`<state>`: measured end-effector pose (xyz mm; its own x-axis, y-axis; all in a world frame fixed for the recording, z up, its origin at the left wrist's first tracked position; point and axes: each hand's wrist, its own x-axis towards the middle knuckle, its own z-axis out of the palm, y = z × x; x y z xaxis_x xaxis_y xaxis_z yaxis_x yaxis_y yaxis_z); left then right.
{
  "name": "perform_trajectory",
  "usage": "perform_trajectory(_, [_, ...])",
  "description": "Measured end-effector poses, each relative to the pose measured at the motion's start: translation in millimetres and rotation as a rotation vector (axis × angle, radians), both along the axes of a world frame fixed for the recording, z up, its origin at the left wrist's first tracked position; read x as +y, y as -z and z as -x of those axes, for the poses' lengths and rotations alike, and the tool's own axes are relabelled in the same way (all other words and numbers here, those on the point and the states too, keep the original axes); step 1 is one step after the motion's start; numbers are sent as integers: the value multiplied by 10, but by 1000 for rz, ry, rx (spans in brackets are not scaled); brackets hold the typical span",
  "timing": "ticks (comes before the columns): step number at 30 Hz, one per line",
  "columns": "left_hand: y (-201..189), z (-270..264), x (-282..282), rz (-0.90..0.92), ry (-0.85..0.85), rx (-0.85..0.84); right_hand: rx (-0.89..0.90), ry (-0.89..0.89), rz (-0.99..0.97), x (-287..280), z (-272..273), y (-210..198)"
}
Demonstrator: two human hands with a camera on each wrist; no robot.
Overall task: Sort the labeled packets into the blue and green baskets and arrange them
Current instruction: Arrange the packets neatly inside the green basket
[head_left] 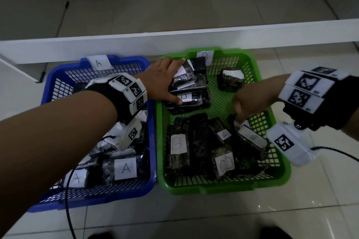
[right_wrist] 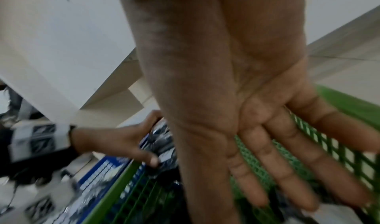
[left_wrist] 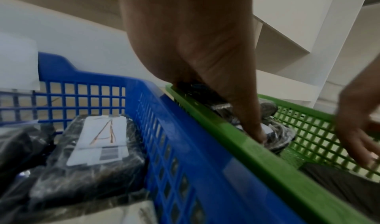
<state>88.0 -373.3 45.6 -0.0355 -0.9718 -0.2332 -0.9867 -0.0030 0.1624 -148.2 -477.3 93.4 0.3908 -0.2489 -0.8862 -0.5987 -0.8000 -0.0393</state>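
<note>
Two mesh baskets stand side by side on the tiled floor, touching: the blue basket (head_left: 58, 81) to the left and the green basket (head_left: 258, 75) to the right, both just in front of a white ledge (head_left: 136, 44). The blue basket carries a paper tag (head_left: 99, 62) reading "A" on its far rim and holds dark wrapped packets whose white labels read "A" (head_left: 125, 169). The green basket carries a tag (head_left: 205, 55) reading "B" on its far rim and holds dark packets labelled "B", one group along its near side (head_left: 178, 144), a single packet (head_left: 231, 79) toward the far right, and a stack (head_left: 189, 91) at the far left corner. The left hand (head_left: 165, 81) reaches across the blue basket and lies over this stack, fingers (head_left: 175, 64) on its far edge and thumb on its near edge, curled round it. The right hand (head_left: 250, 101) is above the green basket's right half, over the near packets; in the right wrist view its fingers (right_wrist: 292, 167) are spread and straight, holding nothing, though the head view is too blurred to show whether the tips touch the packet (head_left: 252, 137) beneath. Both wrists wear white marker bands.
</note>
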Motion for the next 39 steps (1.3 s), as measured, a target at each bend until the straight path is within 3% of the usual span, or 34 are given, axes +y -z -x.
perform_trajectory(3, [-36, -9, -14, 18, -25, 78, 141, -167, -91, 214, 119, 72])
perform_trajectory(5, [-61, -12, -35, 36, -65, 173, 105, -236, -87, 266, 173, 174])
perform_trajectory(9, [-54, 14, -61, 56, -94, 229, -82, 10, -143, 42, 137, 119])
perform_trajectory(12, [-38, 25, -42, 53, -94, 185, -310, 70, 32, -152, 32, -76])
perform_trajectory(14, [-37, 19, -36, 56, -94, 172, -306, 18, 107, -204, -4, -97])
perform_trajectory(18, [-38, 12, -24, 51, -94, 167, -156, -47, 10, -56, 71, 89])
perform_trajectory(24, [-40, 11, -17, 53, -93, 145, -260, -43, -63, 10, 80, 216])
perform_trajectory(28, [-46, 10, -13, 54, -94, 134, -441, 86, 74, -201, 30, 81])
perform_trajectory(33, [-36, 19, -4, 59, -92, 131, -733, 241, 434, -348, 14, 95])
perform_trajectory(35, [-37, 26, -3, 59, -100, 127, -706, 225, 519, -278, 46, 222])
perform_trajectory(39, [-20, 32, -4, 58, -107, 112, -570, 8, 705, -152, 143, 474])
